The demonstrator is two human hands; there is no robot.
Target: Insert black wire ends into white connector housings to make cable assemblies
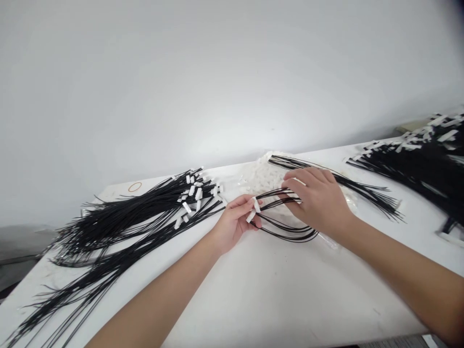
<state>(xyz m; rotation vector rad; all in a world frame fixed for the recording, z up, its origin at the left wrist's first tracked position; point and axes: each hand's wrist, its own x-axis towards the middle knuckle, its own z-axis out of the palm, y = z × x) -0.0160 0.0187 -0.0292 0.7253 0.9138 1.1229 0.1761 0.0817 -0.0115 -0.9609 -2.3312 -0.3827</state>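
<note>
My left hand (237,221) pinches white plastic connectors (256,205) with black wires (290,234) running out to the right in a loop. To the right, my right hand (314,199) is closed around the same wires. Part of something white shows at its fingers, but I cannot make out its shape. Just behind my right hand, another bundle of black wires (357,184) with a white connector (269,156) lies across a clear plastic bag (259,175) of small white pieces.
Black wires with white connectors (145,220) lie heaped on the white table (282,295) at left. A larger pile of wires (416,166) lies at right. Near the back edge is a tan rubber band (135,186). A pale wall (217,87) stands behind.
</note>
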